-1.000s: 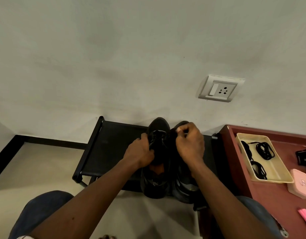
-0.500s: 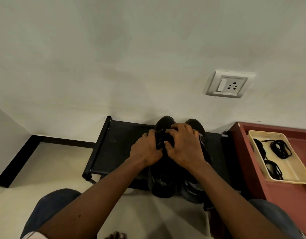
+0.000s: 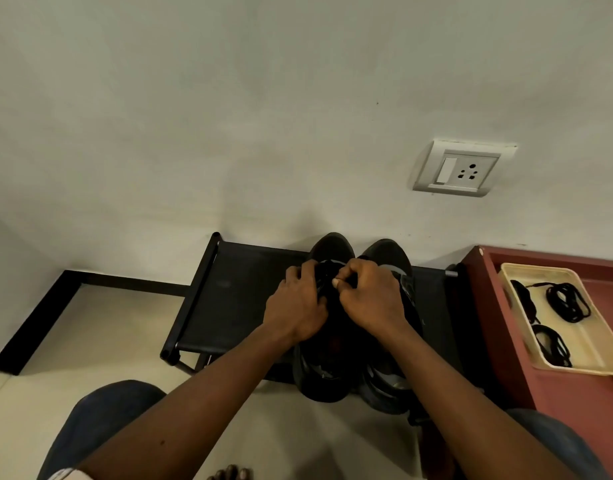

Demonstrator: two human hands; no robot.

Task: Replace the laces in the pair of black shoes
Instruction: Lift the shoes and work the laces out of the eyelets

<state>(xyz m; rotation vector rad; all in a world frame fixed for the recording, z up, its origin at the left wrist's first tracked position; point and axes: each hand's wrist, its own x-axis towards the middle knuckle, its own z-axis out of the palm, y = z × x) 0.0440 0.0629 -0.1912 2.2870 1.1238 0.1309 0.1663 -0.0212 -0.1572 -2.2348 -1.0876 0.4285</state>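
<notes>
1. Wall [image 3: 229, 116]: pale, fills the upper view.
2. Floor [image 3: 90, 327]: cream, with black skirting at the wall's foot.
3. Rack [image 3: 236, 306]: low and black, set against the wall ahead of you.
4. Table [image 3: 575, 410]: red-brown, just beside the rack on your right.
5. Left shoe [image 3: 332, 247] and right shoe [image 3: 388, 252]: black, side by side on the rack, toes to the wall.
6. Tray [image 3: 596, 341]: cream, on the table.
7. Socket [image 3: 462, 169]: white, on the wall above the table.
8. Your left hand [image 3: 296, 306]: fingers curled round the left shoe's upper.
9. Your right hand [image 3: 374, 299]: thumb and forefinger pinch the same upper. Both hands hide its lacing.
10. Laces [image 3: 568, 301]: black coils in the tray.
</notes>
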